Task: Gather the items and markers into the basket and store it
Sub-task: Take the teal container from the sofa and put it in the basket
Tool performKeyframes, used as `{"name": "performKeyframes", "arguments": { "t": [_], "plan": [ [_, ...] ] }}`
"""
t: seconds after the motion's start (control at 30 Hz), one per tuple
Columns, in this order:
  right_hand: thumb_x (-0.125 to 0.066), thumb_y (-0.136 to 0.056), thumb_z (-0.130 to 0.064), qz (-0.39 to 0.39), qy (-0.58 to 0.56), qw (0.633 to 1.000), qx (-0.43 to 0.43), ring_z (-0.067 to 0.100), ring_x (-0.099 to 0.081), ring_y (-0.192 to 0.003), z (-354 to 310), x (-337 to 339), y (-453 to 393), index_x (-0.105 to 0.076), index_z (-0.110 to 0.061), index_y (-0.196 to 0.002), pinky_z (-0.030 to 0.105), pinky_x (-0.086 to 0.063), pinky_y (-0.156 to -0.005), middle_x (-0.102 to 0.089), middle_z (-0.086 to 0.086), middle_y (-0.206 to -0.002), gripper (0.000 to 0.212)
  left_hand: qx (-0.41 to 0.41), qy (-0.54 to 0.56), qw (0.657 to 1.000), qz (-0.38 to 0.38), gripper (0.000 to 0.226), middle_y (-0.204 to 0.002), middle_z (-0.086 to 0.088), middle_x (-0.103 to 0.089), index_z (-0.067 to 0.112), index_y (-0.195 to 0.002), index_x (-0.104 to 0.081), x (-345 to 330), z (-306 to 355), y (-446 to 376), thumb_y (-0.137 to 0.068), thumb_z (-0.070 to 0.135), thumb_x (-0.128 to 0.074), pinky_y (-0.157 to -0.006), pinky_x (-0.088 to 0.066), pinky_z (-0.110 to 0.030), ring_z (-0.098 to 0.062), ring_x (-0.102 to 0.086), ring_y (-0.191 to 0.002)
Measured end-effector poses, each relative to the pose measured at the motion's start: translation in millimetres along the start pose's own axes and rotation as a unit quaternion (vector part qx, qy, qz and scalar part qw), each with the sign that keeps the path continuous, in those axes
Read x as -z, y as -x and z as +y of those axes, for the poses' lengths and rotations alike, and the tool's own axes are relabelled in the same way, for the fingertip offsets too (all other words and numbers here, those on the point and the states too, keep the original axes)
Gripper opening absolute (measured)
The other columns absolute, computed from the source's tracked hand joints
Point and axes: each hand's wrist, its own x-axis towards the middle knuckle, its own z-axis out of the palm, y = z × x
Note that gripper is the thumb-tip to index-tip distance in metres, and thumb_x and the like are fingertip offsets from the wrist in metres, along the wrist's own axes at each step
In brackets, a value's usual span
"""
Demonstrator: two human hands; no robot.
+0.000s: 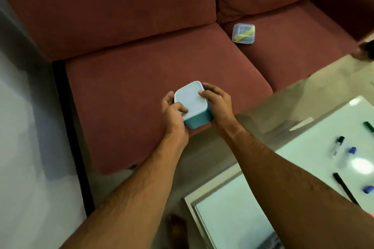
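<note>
A small teal box with a pale lid (pixel 191 100) is held over the front of the left sofa seat. My left hand (pixel 173 114) grips its near-left side, thumb on the lid. My right hand (pixel 217 101) grips its right side, fingertips curled over the lid's edge. A clear plastic box with something yellow inside (pixel 243 33) lies on the right sofa seat. Several markers lie on the white table at the right: a black-capped one (pixel 338 144), a long black one (pixel 344 187), a green one (pixel 368 126) and blue caps (pixel 351 150). No basket is in view.
The dark red sofa (pixel 125 66) fills the top of the view. The white table (pixel 315 147) stands at the lower right, close to the sofa, with a narrow strip of floor between. A grey wall runs along the left.
</note>
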Motion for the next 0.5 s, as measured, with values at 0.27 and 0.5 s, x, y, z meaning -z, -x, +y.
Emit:
{"name": "performKeyframes", "arguments": {
  "t": [0.27,0.5],
  "plan": [
    [-0.059,-0.083,-0.001,0.042,-0.017,0.999,-0.014,0.024,-0.069,-0.095,32.1,111.0,84.5,-0.077,-0.007,-0.111,0.037,-0.056,-0.076,-0.077,0.011,-0.113,0.034,0.040,-0.097,0.994,-0.031,0.032,-0.114,-0.009,-0.072,0.022,-0.121,-0.063,-1.4,-104.0,73.8,-0.089,0.020,-0.064,-0.079,-0.058,-0.045,-0.030,-0.068,-0.098],
    [-0.058,-0.084,-0.005,0.053,0.047,0.997,-0.007,0.021,-0.069,-0.100,55.8,217.6,137.2,-0.078,-0.011,-0.110,0.037,-0.054,-0.080,-0.078,0.004,-0.113,0.034,0.016,-0.102,0.995,-0.015,0.030,-0.117,-0.003,-0.068,0.019,-0.126,-0.057,-21.3,-204.4,143.0,-0.096,0.016,-0.058,-0.073,-0.054,-0.032,-0.019,-0.064,-0.094]
  ]
}}
